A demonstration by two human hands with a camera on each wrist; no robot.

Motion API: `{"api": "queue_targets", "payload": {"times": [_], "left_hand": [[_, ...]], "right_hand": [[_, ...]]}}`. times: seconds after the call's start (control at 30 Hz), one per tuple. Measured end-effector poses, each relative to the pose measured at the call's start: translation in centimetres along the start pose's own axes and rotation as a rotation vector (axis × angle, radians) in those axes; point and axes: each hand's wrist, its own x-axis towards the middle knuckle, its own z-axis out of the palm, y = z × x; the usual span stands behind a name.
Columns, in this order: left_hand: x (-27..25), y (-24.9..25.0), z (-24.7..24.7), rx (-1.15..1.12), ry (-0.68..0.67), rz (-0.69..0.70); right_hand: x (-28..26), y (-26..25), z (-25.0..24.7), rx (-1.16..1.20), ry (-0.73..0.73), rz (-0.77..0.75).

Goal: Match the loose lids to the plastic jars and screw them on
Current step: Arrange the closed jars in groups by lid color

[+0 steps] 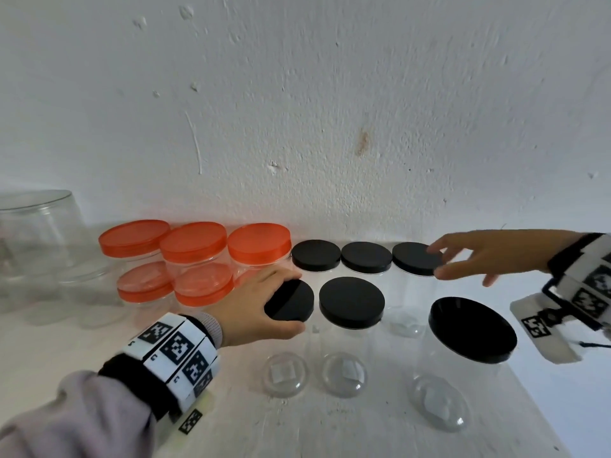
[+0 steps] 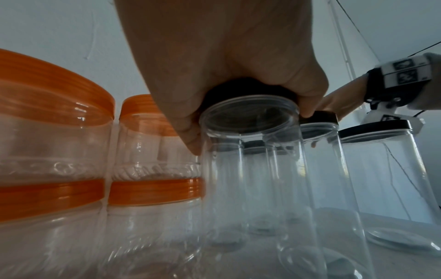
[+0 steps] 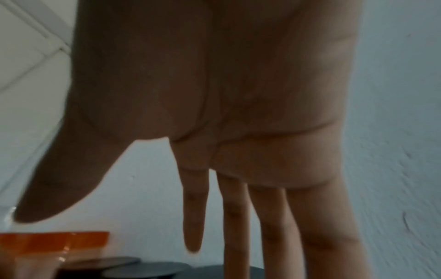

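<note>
You had a white tabletop (image 1: 82,342) before you, and a rough white wall (image 1: 297,110) with a brownish stain (image 1: 363,142) rose behind it.

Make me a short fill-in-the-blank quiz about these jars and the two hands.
1. The left hand grips a ___ lid.
2. The jars at far left wear ___ lids.
3. The right hand has fingers straight, reaching over the ___ row of black-lidded jars.

Answers: black; orange; back
</note>
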Motion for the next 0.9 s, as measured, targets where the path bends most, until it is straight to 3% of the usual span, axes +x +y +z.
{"api": "queue_targets", "payload": {"times": [0.17, 0.3, 0.6, 0.9], "left_hand": [[-0.1, 0.3, -0.1, -0.007, 0.004, 0.0], [-0.2, 0.5, 0.0, -0.015, 0.015, -0.001], [-0.2, 0.4, 0.1, -0.036, 0.048, -0.014], [-0.3, 0.4, 0.2, -0.04, 0.055, -0.026]], "right_hand": [[-5.0, -0.8, 3.0, -0.058, -0.148, -0.014], [-5.7, -1.0, 5.0, -0.143, -0.031, -0.043], [-2.6, -0.5, 6.6, 0.001, 0.31, 0.013], [-1.8, -0.1, 6.6, 0.012, 0.304, 0.015]]}}
